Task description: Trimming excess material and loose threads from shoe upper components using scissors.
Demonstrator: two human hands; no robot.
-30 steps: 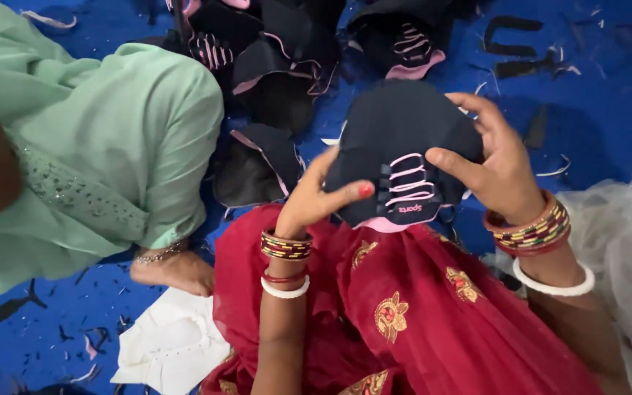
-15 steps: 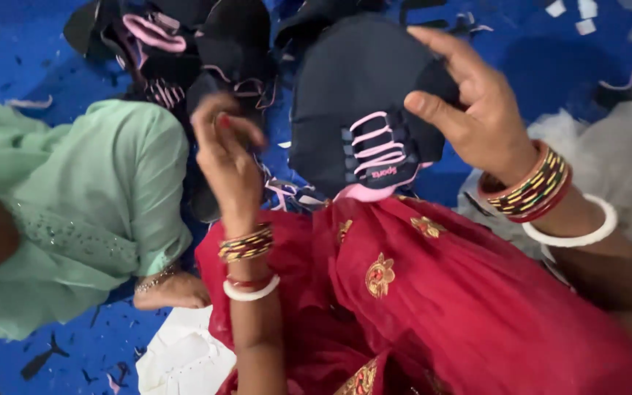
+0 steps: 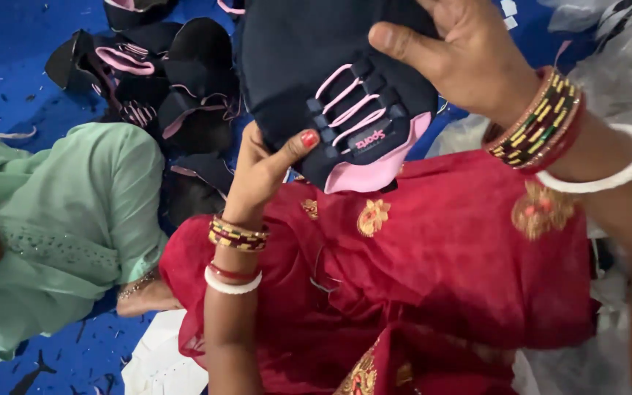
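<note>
Change: the shoe upper (image 3: 330, 88) has been raised nearer the camera since the two earlier views, and the left hand (image 3: 265, 172), which had let go half a second ago, is back on its lower edge.
Meaning: the piece is judged to be under inspection again, gripped from both sides.
Left hand: the thumb is pressed on the front beside the pink tongue, with the fingers curled behind; the piece is pinched.
Right hand (image 3: 469, 62): the thumb is laid over the top face, the fingers are hidden behind; the piece is gripped.
Place: the upper is held in the air above the red cloth (image 3: 418, 278) on the lap.
Materials: dark, matte fabric, curved like a shell; pink looped laces; a smooth pink tongue.
Surroundings: a heap of similar uppers (image 3: 162, 88) lies on the blue floor sheet (image 3: 9, 66) toward its far edge; a pale green sleeve (image 3: 60, 212) of another person is seen at the left.
</note>
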